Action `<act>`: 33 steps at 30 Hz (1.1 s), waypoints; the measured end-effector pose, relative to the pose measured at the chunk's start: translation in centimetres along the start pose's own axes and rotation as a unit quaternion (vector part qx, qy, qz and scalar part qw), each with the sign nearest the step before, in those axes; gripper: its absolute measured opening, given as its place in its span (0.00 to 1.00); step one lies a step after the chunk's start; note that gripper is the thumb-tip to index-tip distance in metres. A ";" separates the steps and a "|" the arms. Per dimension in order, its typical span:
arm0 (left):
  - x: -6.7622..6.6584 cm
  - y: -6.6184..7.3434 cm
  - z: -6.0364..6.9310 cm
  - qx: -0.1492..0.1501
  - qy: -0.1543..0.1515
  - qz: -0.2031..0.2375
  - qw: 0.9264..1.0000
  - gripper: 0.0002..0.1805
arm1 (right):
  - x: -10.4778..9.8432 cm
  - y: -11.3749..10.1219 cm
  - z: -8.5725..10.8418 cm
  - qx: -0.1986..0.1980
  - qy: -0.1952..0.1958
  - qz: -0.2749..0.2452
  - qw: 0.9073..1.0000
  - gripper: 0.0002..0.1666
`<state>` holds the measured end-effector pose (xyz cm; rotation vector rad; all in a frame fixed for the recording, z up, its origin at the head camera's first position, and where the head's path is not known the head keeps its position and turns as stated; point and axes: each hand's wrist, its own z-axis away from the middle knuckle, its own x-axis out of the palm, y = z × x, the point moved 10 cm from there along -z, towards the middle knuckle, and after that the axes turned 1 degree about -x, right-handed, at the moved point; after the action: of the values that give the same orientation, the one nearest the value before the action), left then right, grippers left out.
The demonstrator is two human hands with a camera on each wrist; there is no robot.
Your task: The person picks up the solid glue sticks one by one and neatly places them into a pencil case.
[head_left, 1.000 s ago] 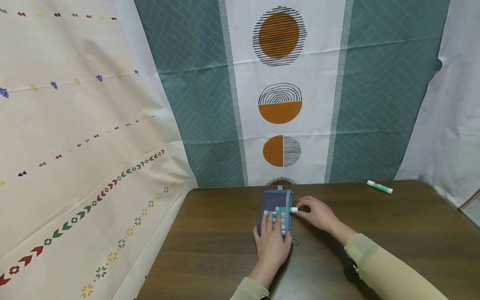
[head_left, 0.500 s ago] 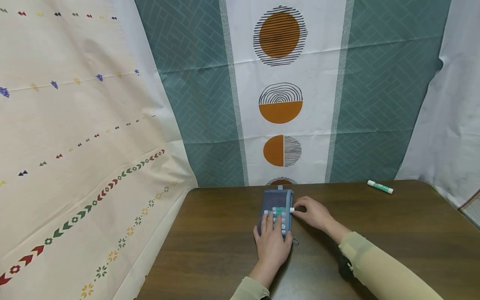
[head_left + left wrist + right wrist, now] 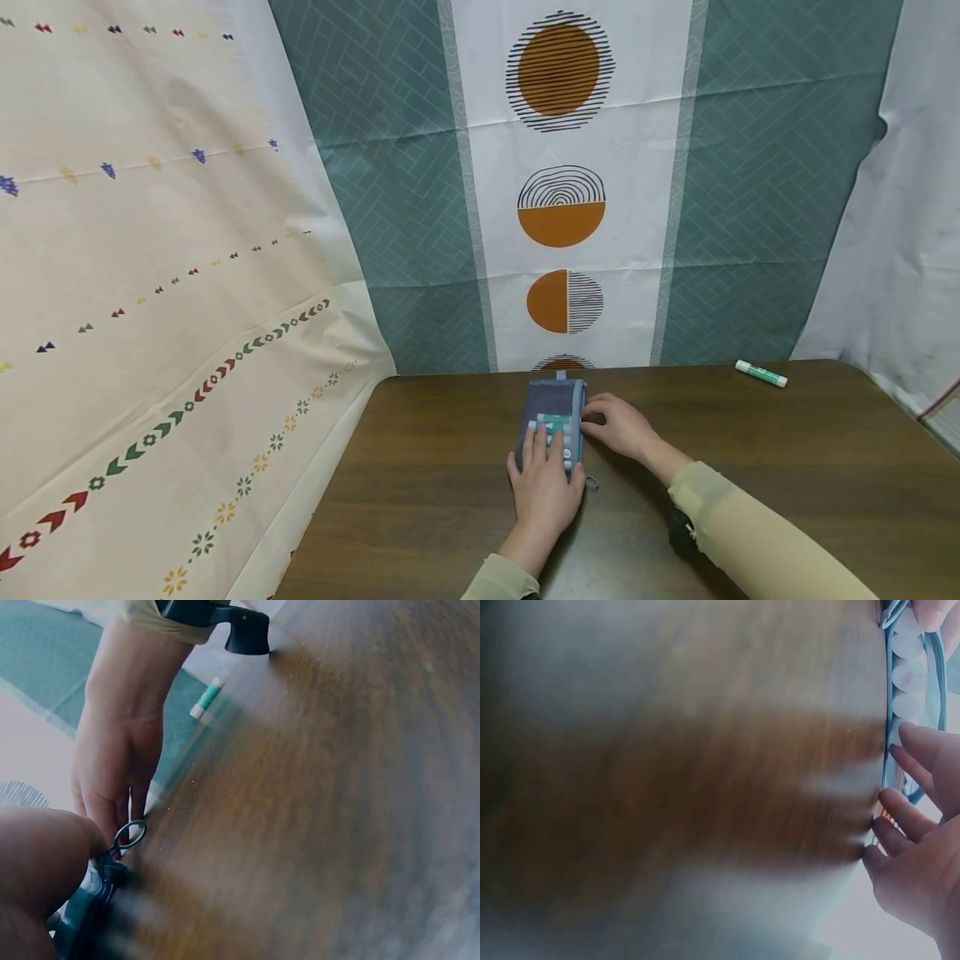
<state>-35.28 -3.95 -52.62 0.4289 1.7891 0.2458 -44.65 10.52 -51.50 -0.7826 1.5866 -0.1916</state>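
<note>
A blue-grey see-through zip pouch (image 3: 543, 400) lies on the table, with several green-and-white glue sticks (image 3: 555, 421) side by side inside. My left hand (image 3: 546, 492) rests flat over its near part, fingers spread. At the pouch's open right side, the thumb and forefinger of my right hand (image 3: 618, 425) pinch the end of the topmost glue stick, which lies almost wholly inside. Round white ends of the sticks (image 3: 909, 675) line up in the mouth in the right wrist view. A zipper-pull ring (image 3: 131, 834) hangs out near my left thumb.
Another green-and-white glue stick (image 3: 761, 373) lies at the table's far right edge. The brown wooden table (image 3: 420, 500) ends at hanging cloths: a patterned cream one (image 3: 187, 292) on the left and a teal-and-white one (image 3: 405, 250) behind.
My right hand has moved left, sliding the topmost glue stick into the pouch until its white end no longer juts out in the head view. My left hand has stayed put.
</note>
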 end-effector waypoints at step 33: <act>0.0 0.1 0.0 0.004 0.002 -0.009 1.000 0.34 | 0.2 0.2 0.1 0.016 -0.004 -0.024 1.000 0.15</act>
<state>-35.26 -3.88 -52.57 0.4169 1.7973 0.2269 -44.57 10.55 -51.78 -0.7959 1.5535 -0.2476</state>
